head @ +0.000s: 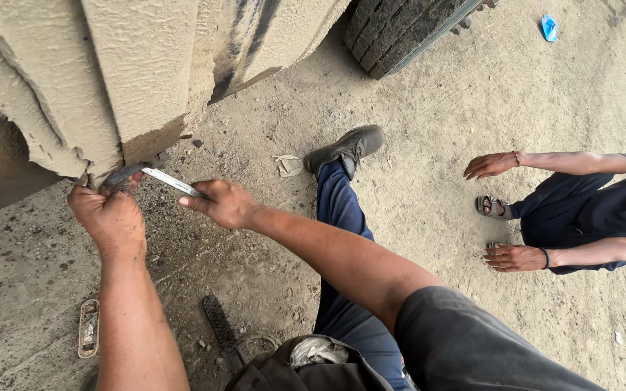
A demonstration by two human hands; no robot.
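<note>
While the left hand [110,213] closes around a dark strip [121,176] at the big dusty tyre [74,87], the right hand [222,203] pinches a thin metal tool [172,182] just right of it.

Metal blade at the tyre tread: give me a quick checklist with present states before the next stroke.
1. Right hand grips the metal blade at its handle end: ok.
2. Left hand steadies the tip end against the big dusty tyre: ok.
3. Blade tip seated in a tread groove: cannot tell, the left fingers hide it.
4. Own outstretched leg with the dark shoe lies clear of the blade: ok.
5. The crouching person's hands are apart from the work: ok.
6. Loose items on the ground, a rasp-like black tool and a small metal piece, lie close under the arms: not ok.
</note>
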